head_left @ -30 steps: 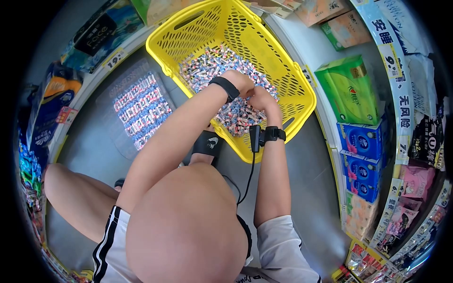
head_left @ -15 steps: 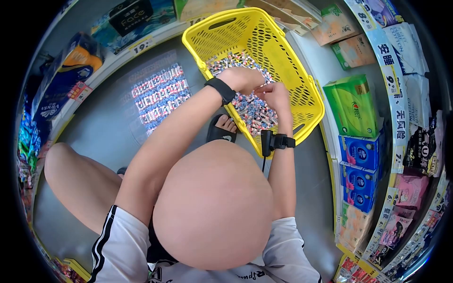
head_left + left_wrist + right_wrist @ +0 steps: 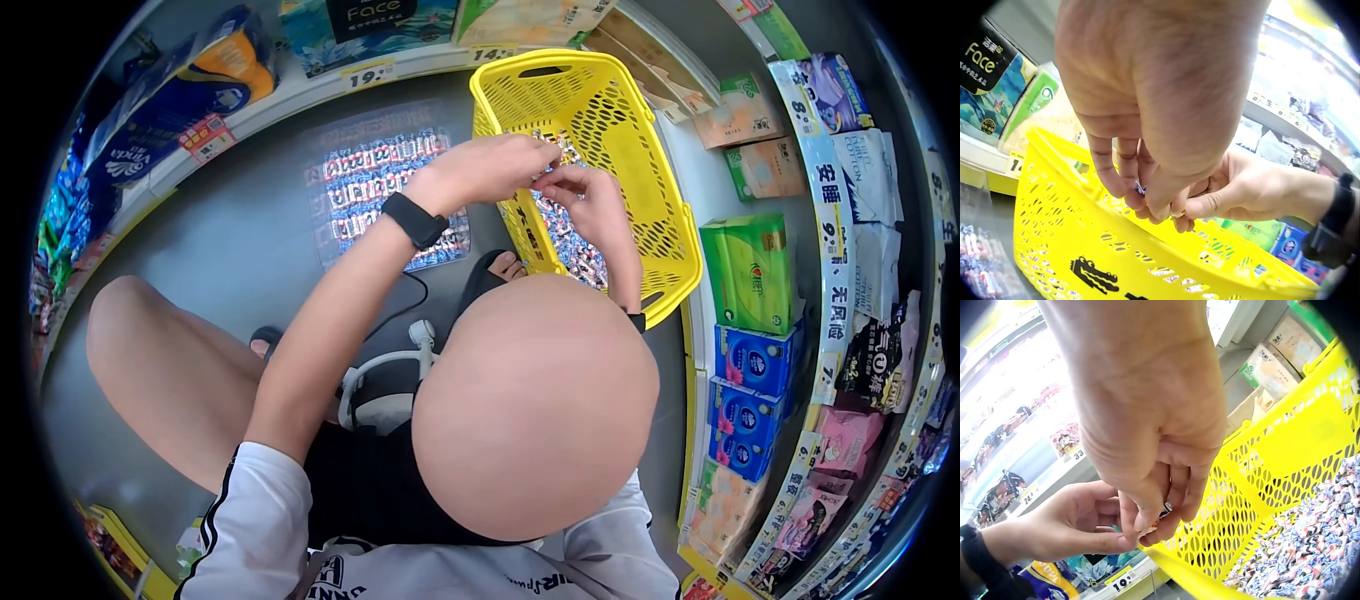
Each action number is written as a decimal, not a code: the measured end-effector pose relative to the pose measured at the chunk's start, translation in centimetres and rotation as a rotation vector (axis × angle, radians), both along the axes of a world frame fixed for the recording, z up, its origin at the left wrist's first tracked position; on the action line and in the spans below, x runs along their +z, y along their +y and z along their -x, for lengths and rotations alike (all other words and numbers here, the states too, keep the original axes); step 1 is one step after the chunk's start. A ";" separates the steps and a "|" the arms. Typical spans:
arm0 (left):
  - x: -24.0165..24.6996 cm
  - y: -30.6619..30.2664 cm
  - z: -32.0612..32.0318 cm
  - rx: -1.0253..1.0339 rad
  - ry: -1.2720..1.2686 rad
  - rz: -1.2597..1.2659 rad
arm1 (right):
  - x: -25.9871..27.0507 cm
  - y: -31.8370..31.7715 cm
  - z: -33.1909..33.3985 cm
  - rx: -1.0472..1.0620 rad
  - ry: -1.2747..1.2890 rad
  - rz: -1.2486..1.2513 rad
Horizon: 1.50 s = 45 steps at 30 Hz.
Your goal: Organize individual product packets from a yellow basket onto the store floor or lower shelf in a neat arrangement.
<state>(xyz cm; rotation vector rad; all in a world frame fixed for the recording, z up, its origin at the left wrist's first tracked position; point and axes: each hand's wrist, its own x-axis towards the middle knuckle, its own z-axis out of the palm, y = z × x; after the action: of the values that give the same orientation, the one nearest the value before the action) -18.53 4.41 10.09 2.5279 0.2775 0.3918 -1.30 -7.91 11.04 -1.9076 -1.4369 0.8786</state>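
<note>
Both hands meet above the left rim of a yellow shopping basket (image 3: 640, 160). My left hand (image 3: 485, 168) pinches a small wrapped candy (image 3: 1140, 189) between thumb and fingers, mostly hidden by them. Right beside it, fingertips close together, my right hand (image 3: 597, 208) grips another wrapped candy (image 3: 1166, 509) in its curled fingers. Loose wrapped candies (image 3: 1310, 550) in blue, white and red cover the basket's bottom. On the floor left of the basket, more candies (image 3: 375, 190) lie in neat rows within a clear plastic container (image 3: 455, 252), partly behind the left forearm.
Shelves with tissue packs flank both sides, among them a green pack (image 3: 748, 270) and blue packs (image 3: 745, 425) on the right. A black-and-blue tissue box (image 3: 365, 25) stands at the back left. A sandalled foot (image 3: 490, 270) is close to the basket's near left corner.
Both hands have risen from the candies inside the basket and moved left to its rim, nearer the rows of candies. The head view has shifted, so the basket appears further right.
</note>
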 end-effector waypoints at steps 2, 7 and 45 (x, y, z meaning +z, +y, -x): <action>0.1 0.6 1.8 0.047 -0.019 0.074 | -0.1 0.8 1.2 0.055 -0.028 -0.031; -0.9 1.5 5.6 0.127 0.014 0.191 | 0.7 2.6 4.8 0.105 0.087 -0.027; -16.0 -3.3 13.5 0.682 -0.043 0.219 | -13.2 7.7 15.1 0.308 -0.743 0.089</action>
<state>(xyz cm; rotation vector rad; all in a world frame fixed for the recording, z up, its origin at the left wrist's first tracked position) -32.05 1.10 -5.93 2.1464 1.1087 0.6293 -16.40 -0.25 -2.19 -2.2377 -2.1914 0.3531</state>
